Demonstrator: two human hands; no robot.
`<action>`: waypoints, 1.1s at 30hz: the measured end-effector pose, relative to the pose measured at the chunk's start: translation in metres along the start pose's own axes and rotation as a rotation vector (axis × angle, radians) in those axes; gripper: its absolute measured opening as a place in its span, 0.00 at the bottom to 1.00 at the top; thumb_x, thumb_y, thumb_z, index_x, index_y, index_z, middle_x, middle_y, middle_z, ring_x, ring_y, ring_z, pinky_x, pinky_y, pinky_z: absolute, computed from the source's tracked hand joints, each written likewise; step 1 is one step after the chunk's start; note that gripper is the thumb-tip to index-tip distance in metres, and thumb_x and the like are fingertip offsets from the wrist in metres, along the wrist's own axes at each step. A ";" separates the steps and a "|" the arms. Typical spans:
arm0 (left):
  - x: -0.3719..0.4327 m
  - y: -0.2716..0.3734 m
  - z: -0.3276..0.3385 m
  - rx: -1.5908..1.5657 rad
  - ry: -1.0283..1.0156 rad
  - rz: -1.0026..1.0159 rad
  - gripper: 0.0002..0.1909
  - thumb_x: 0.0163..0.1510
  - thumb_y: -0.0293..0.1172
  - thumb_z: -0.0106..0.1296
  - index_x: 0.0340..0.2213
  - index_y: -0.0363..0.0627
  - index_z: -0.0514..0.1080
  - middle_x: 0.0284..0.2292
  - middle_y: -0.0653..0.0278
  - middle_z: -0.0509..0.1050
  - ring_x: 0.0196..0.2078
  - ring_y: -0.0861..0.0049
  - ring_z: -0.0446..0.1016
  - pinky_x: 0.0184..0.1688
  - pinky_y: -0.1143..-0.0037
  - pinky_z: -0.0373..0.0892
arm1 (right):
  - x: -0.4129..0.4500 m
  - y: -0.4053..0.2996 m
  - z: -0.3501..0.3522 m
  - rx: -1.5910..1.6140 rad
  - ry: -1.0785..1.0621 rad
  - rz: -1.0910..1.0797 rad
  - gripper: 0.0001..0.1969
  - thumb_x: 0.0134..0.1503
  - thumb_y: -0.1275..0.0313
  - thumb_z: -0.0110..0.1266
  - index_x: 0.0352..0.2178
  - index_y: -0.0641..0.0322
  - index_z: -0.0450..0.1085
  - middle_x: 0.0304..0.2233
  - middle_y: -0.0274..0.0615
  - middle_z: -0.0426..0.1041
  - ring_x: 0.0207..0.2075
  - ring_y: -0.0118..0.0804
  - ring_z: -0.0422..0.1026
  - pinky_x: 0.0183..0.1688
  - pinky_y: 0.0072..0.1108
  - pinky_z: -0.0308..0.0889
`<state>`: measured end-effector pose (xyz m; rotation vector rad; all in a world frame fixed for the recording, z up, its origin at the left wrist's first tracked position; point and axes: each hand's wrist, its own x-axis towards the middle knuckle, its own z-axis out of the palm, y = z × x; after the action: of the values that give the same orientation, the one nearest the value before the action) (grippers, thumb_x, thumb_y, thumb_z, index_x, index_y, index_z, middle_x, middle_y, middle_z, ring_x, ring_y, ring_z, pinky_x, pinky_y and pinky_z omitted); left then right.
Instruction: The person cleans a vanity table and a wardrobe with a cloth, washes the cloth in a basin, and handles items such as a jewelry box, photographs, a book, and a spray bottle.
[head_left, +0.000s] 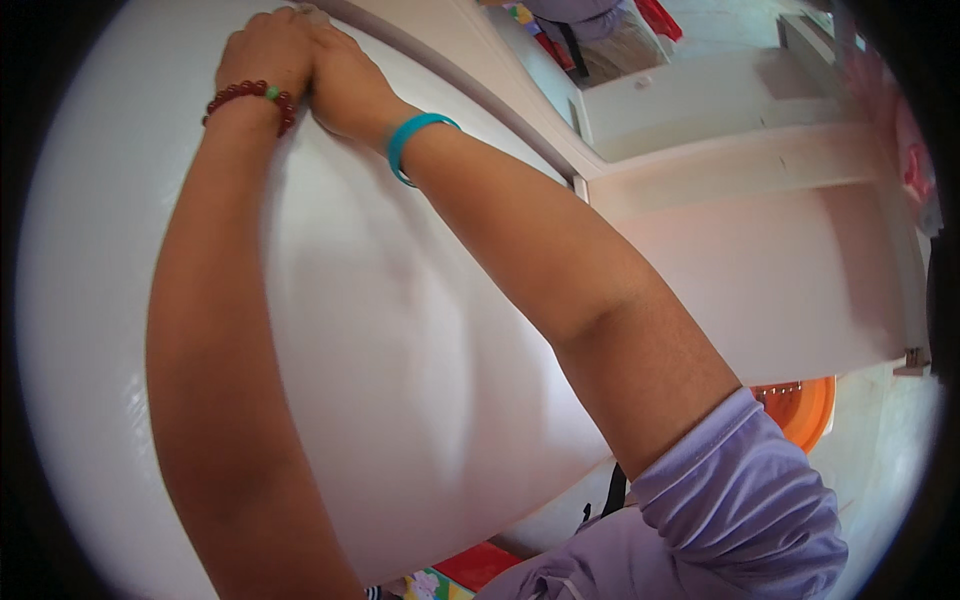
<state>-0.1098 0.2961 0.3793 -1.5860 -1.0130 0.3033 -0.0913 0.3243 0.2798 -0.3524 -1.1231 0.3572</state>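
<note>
My left hand (266, 52), with a dark red bead bracelet (251, 91) at the wrist, is at the top of a large glossy white panel (375, 300). Against it lies my right hand (352, 90), which has a teal wristband (409, 142). The two hands touch, and their backs face the camera. A bit of pale, translucent material (313, 13) shows at the fingers near the picture's top edge; which hand has hold of it cannot be told. The fingertips are hidden or cut off.
A grey strip (450, 75) runs along the panel's edge. Beyond it is a pale frame with a reflective pane (637, 105) showing purple clothing. White furniture (780, 277) stands at the right, with an orange basin (814, 412) below it. A red and floral item (472, 566) lies at the bottom.
</note>
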 end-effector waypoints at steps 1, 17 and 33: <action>0.002 0.013 0.003 -0.047 -0.061 -0.020 0.14 0.48 0.27 0.37 0.37 0.46 0.67 0.39 0.63 0.68 0.42 0.67 0.66 0.42 0.72 0.64 | -0.009 0.011 -0.008 -0.016 0.022 -0.062 0.16 0.47 0.80 0.38 0.40 0.64 0.62 0.45 0.50 0.60 0.47 0.49 0.57 0.49 0.27 0.56; -0.063 0.273 0.078 -0.545 -0.385 0.089 0.12 0.48 0.33 0.40 0.34 0.45 0.67 0.34 0.58 0.70 0.38 0.67 0.69 0.40 0.69 0.66 | -0.234 0.102 -0.136 0.222 0.087 0.784 0.19 0.48 0.72 0.47 0.44 0.63 0.59 0.47 0.52 0.58 0.49 0.47 0.56 0.51 0.23 0.51; -0.049 0.257 0.118 -0.246 -0.166 0.400 0.13 0.49 0.32 0.36 0.33 0.45 0.69 0.35 0.62 0.68 0.41 0.72 0.65 0.41 0.74 0.61 | -0.218 0.148 -0.124 -0.368 -0.189 0.455 0.21 0.42 0.79 0.46 0.42 0.67 0.60 0.46 0.52 0.59 0.49 0.49 0.55 0.52 0.29 0.51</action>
<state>-0.1065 0.3514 0.0979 -2.0153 -0.8755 0.6099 -0.0770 0.3464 -0.0103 -0.9227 -1.2917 0.5933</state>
